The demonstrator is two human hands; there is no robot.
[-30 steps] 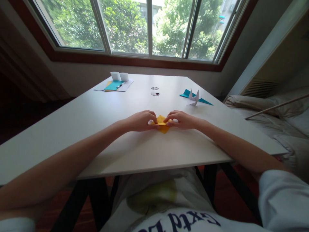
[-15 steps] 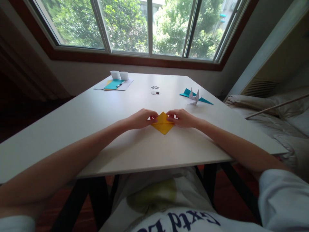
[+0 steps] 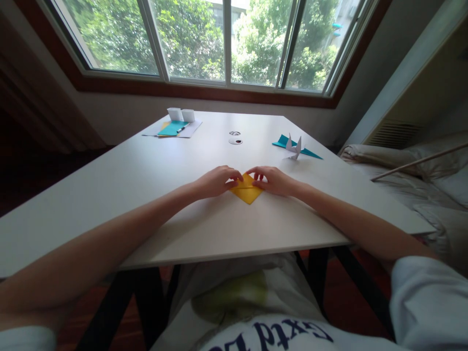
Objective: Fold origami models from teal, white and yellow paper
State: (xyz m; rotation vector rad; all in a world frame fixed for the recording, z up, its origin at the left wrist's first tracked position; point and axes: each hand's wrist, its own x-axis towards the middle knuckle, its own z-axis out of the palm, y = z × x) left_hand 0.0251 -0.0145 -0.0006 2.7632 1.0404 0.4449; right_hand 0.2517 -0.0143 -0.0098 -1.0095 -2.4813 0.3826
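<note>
A folded yellow sheet of paper, diamond-shaped with a crease across its middle, lies on the white table near its front. My left hand grips the paper's left side, fingers bent over its edge and thumb on top. On the opposite side my right hand grips the paper too, its forefinger reaching to the top corner and the thumb on the right edge. The fingers hide part of the upper edges.
Beyond my right hand stand a white paper crane and a blue paper plane. Blue sheets, a pen and two white cups sit at the far left. A round cable-hole cover lies mid-table.
My right forefinger has moved left onto the paper's top corner. My left fingers have shifted slightly right over the upper edge. The paper stays in almost the same place.
</note>
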